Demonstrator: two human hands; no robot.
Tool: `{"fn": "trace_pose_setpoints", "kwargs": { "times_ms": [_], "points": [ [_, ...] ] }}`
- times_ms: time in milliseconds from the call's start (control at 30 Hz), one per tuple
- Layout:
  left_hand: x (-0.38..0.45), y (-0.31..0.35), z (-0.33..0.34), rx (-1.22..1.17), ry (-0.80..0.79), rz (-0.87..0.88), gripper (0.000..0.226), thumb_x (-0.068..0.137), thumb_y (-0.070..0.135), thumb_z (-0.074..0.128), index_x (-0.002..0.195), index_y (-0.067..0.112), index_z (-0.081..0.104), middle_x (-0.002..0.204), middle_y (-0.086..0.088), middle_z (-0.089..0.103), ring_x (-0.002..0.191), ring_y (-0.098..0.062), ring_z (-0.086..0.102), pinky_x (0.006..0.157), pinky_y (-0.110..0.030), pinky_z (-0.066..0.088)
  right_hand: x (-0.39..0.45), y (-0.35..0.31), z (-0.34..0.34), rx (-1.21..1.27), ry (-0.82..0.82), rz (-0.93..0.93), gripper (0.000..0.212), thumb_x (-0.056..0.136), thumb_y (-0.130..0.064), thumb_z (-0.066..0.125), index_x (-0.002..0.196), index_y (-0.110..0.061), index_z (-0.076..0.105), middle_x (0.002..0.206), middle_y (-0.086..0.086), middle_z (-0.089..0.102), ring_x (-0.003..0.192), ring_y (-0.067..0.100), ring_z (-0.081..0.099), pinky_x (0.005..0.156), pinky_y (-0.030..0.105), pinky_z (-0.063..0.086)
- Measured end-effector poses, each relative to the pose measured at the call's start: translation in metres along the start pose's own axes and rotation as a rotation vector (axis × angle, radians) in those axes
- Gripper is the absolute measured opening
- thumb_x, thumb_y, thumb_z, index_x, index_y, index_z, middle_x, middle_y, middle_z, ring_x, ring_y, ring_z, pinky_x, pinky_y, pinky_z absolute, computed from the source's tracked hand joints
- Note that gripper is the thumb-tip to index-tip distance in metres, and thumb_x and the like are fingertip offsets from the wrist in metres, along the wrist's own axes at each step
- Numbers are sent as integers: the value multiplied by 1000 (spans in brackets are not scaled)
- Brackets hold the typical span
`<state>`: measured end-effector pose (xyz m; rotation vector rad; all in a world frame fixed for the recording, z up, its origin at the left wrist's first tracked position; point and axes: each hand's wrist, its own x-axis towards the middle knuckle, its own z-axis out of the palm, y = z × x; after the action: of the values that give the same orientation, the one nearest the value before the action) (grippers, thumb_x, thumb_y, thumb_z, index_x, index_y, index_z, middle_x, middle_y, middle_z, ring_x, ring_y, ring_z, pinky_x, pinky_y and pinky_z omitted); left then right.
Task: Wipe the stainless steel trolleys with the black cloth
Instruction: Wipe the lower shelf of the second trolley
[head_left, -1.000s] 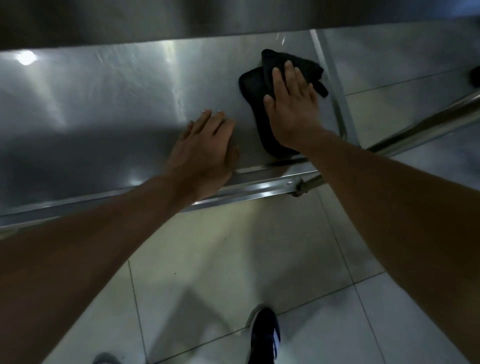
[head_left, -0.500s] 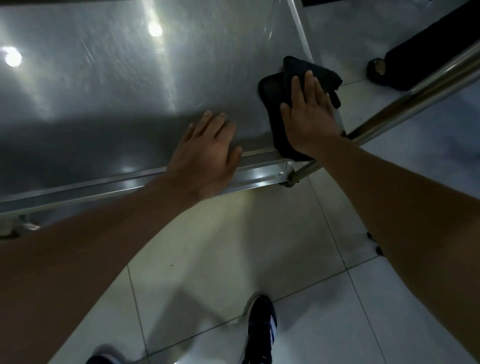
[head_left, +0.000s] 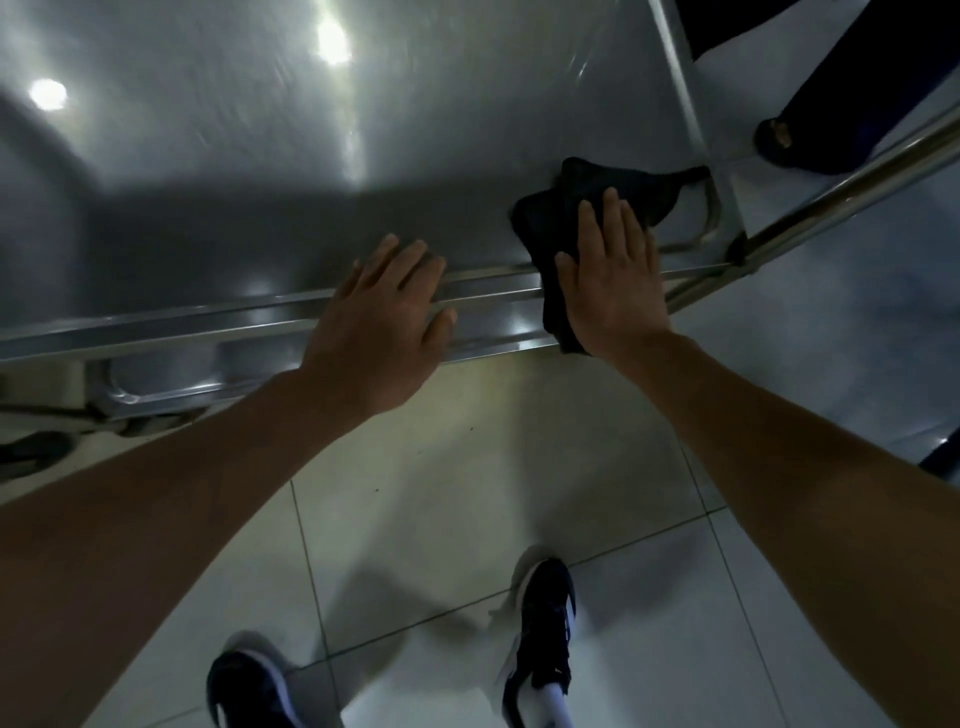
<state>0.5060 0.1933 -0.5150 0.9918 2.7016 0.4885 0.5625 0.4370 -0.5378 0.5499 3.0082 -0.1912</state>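
right hand flat, fingers straight, pressing crumpled black cloth on stainless steel trolley top's near right corner | left hand flat on near rim; hands apart

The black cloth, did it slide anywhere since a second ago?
Yes. The black cloth under the right hand has slid toward the person: it now hangs over the trolley's near edge rail, where earlier it lay wholly on the flat top.
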Motion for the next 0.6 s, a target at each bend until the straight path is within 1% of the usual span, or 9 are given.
{"fn": "trace_pose_setpoints", "kwargs": {
  "times_ms": [167,267,433,533,600],
  "points": [
    [-27,-27,-7,5,-10,-30,60,96,43,32,148,13,37,157,-10,31,149,-28,17,119,-49,20,-17,-49,10,-2,34,-124,61,108,-45,20,159,-11,13,167,15,6,154,33,4,125,51,5],
    [-44,-43,-14,0,-8,-28,59,97,42,33,148,13,37,157,-10,32,149,-28,17,120,-48,20,-25,-80,19,0,52,-183,62,108,-45,23,159,-11,15,167,15,7,154,33,5,124,49,4],
    [-68,-70,-25,-23,-19,-58,56,100,39,35,149,11,34,158,-11,29,150,-26,14,119,-48,23,-30,-132,27,-4,52,-270,65,104,-43,28,159,-9,16,166,16,9,153,33,7,124,51,9],
    [-82,-83,-29,-33,-14,-90,56,101,35,41,151,12,29,160,-10,24,151,-25,10,121,-47,21,-32,-158,31,-6,53,-297,67,103,-40,38,159,-10,14,166,15,8,153,32,6,122,49,7],
    [-91,-89,-30,-44,-10,-104,58,101,34,43,152,13,26,161,-8,21,151,-23,8,122,-45,17,-32,-172,35,-21,55,-324,71,102,-40,41,159,-10,13,166,15,7,153,32,7,122,50,9]
  ]
}}
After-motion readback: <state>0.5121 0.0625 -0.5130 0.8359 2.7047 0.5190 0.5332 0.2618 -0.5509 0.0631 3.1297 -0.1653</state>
